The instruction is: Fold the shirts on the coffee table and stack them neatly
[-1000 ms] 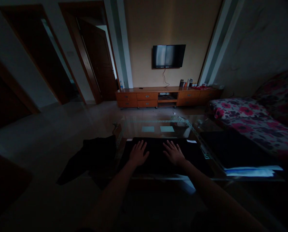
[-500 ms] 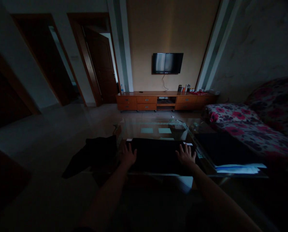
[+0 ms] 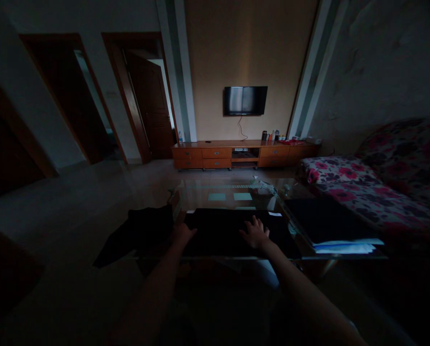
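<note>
A folded black cloth (image 3: 218,230), perhaps a garment, lies flat on a glass-topped table (image 3: 215,184) in front of me. My left hand (image 3: 183,234) is at the cloth's left edge, thumb on top and pointing right; its other fingers look curled and are mostly lost in the dark. My right hand (image 3: 257,234) rests on the cloth right of its middle, fingers spread. A white label (image 3: 274,214) shows at the cloth's far right edge, and a small white patch (image 3: 190,212) at its far left corner.
Another black cloth (image 3: 143,228) hangs over the table's left side. On the right lies a dark stack with white and blue layers (image 3: 347,246), beside a flowered sofa (image 3: 345,168). A long wooden cabinet (image 3: 217,154) stands beneath a wall television (image 3: 245,101).
My right hand has moved left across the cloth, away from the label. My left hand has shifted slightly left, its spread fingers now drawn in. The camera has tilted up a little.
</note>
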Motion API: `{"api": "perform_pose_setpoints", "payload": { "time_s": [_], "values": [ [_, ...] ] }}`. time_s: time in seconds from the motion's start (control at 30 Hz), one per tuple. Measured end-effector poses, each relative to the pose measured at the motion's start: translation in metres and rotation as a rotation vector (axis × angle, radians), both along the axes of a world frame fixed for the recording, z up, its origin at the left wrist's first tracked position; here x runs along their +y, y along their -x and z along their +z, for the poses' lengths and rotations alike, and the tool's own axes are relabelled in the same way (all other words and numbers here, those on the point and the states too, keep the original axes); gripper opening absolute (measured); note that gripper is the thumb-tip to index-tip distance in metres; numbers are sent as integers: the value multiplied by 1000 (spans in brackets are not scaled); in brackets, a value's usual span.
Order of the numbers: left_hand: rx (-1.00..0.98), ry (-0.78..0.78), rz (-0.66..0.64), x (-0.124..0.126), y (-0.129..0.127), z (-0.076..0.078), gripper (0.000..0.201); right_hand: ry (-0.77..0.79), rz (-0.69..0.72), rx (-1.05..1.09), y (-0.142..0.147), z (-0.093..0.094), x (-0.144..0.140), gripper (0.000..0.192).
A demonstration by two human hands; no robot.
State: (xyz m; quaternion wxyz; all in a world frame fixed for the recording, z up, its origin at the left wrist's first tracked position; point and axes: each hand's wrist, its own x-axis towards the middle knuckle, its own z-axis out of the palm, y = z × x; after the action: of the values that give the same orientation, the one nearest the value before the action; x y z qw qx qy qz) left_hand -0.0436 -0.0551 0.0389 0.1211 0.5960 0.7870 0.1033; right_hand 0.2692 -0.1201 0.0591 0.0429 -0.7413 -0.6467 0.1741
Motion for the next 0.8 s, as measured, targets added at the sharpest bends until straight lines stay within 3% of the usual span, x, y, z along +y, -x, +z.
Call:
{"api": "perform_pose_setpoints", "payload": {
  "time_s": [0.1,0.27,0.47,0.53,0.63,0.73,0.8],
  "values": [
    [-78,-1,-1,7,1,-1,45,-30,8,37,1,0,8,58],
    [-264,-109,-29,18,-3,-3,47,-129,28,496,6,-5,27,39],
    [-391,-192,-53,22,-2,0,51,-80,-5,823,22,-6,40,33],
    [-416,-218,-56,23,-7,11,50,-69,-29,926,26,-1,40,34],
    [-520,-262,-108,20,-25,44,55,-69,-53,1073,22,15,37,37],
    [-1060,-219,-424,8,-51,83,66,36,-49,1344,2,40,31,53],
    [-1340,-105,-619,-1,-66,98,71,122,-29,1485,-19,55,27,70]
  ]
}}
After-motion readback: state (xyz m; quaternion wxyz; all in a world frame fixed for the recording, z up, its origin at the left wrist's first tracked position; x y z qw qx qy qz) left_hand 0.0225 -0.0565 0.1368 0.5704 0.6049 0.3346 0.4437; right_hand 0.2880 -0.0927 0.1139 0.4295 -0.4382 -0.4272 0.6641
